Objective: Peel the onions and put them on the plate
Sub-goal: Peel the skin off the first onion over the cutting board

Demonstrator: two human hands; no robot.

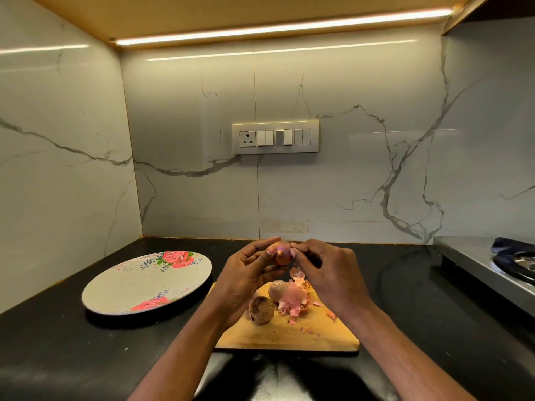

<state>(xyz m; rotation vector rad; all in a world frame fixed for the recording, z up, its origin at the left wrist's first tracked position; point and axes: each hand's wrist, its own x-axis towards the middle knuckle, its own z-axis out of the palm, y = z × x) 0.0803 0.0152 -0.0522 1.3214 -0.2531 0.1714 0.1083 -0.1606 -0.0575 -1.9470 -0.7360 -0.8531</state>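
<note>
Head view. Step in hand: peeling the first onion (282, 255), held up in the air above the far end of the cutting board (289, 334). Left hand (246, 273) grips it, fingers curled around its left side, thumb near the top. Right hand (324, 270) pinches at the onion's top right with curled fingertips, apparently lifting skin. Onion looks partly peeled; some brown skin remains low down.

Two unpeeled onions (261, 310) (277, 290) lie on the board beside loose pink skins (293, 302). Plate (115, 296) sits on the black tabletop (58, 357), left of the board, holding no onions.

Next move, by judgement: strip the remaining skin, then carry the onion left to the plate.
</note>
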